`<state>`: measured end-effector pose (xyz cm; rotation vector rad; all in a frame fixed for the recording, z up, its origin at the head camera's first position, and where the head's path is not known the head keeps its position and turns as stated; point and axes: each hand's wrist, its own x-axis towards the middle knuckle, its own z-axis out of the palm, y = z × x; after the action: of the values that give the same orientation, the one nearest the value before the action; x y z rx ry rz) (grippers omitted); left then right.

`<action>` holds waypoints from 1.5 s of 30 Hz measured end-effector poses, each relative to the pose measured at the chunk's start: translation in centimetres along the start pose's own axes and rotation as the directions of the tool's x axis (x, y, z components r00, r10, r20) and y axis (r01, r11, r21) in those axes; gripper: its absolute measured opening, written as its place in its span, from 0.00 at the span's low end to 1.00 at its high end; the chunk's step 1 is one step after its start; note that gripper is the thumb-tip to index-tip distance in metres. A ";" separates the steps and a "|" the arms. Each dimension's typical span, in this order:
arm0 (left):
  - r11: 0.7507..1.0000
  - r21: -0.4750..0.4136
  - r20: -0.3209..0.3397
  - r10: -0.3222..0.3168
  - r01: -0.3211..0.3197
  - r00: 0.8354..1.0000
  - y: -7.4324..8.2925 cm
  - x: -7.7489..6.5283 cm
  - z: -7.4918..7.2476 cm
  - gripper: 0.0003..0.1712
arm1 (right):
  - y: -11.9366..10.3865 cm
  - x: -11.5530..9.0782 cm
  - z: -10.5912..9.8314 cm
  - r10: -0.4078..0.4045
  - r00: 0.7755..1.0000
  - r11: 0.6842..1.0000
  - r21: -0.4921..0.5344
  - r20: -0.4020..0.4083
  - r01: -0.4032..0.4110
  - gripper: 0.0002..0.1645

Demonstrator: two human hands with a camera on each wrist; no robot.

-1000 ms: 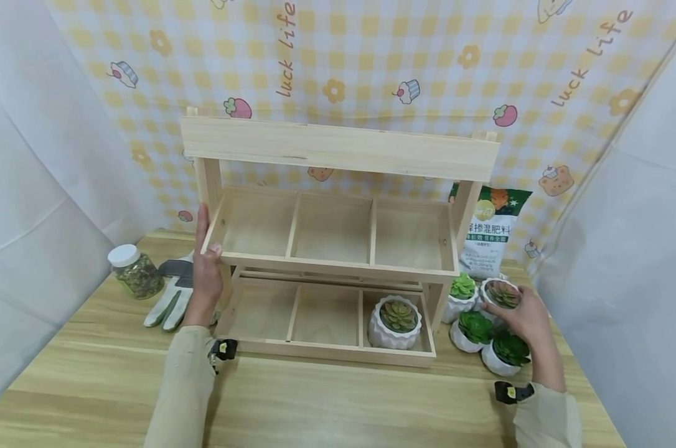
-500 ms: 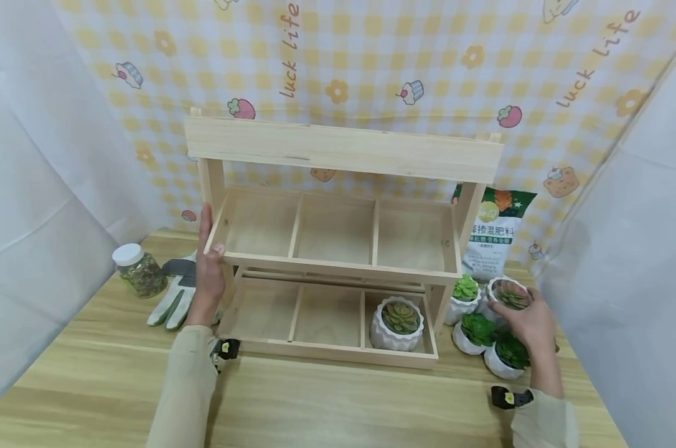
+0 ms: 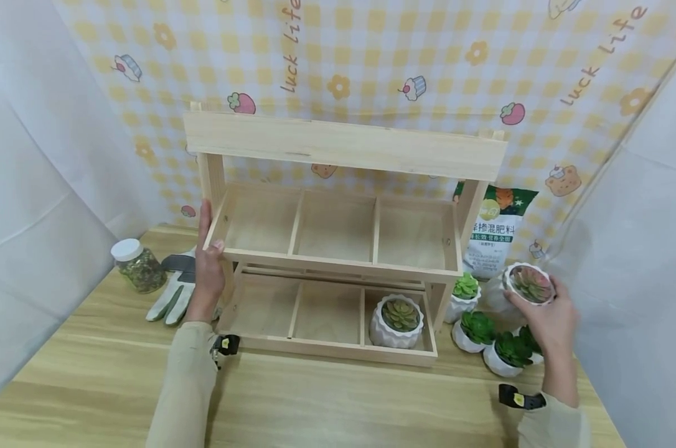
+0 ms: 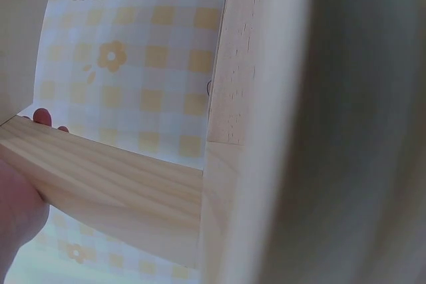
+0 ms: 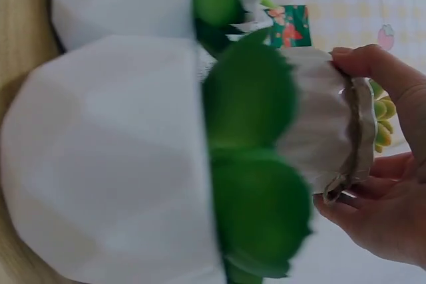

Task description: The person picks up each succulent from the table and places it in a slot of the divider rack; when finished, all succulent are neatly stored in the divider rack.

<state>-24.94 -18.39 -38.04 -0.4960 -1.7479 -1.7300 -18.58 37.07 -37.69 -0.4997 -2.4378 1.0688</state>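
Right hand (image 3: pixel 549 317) pinches a potted succulent (image 3: pixel 524 285) between thumb and fingers while left hand (image 3: pixel 208 274) grips the wooden rack (image 3: pixel 343 146).

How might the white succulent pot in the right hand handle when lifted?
The pot is probably stiff: its wall looks undented under the right hand. Likely manageably light, as one hand holds it. The cord below its rim may reduce slipping.

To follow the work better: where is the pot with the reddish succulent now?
In the head view, the pot is at the right side, gripped by the right hand, near the fertiliser bag and right of the bright-green succulent.
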 end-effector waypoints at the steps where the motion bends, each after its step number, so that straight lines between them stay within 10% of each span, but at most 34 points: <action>1: 1.000 0.008 -0.003 -0.001 0.001 1.000 0.1 0.0 0.0 0.41 | -0.3 -0.1 -0.1 0.000 1.000 1.000 0.014 -0.021 0.000 0.53; 13: 0.999 0.009 -0.017 0.036 -0.036 0.999 0.2 0.6 -0.5 0.40 | -3.5 -1.7 -3.1 0.051 0.997 0.987 0.158 -0.060 -0.041 0.50; 29: 0.998 -0.006 0.025 -0.065 0.065 0.998 0.5 0.9 0.0 0.42 | -5.4 -4.2 -6.4 -0.129 0.988 0.990 0.072 0.085 0.123 0.50; 45: 0.997 0.050 0.019 -0.058 0.057 0.998 2.4 -0.3 0.4 0.41 | -6.5 -6.7 -7.5 -0.280 0.889 0.948 -0.041 0.362 0.315 0.52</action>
<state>-23.20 -17.78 -36.39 -0.4469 -1.8312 -1.7215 -10.06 34.21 -29.82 0.0531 -2.7703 0.9748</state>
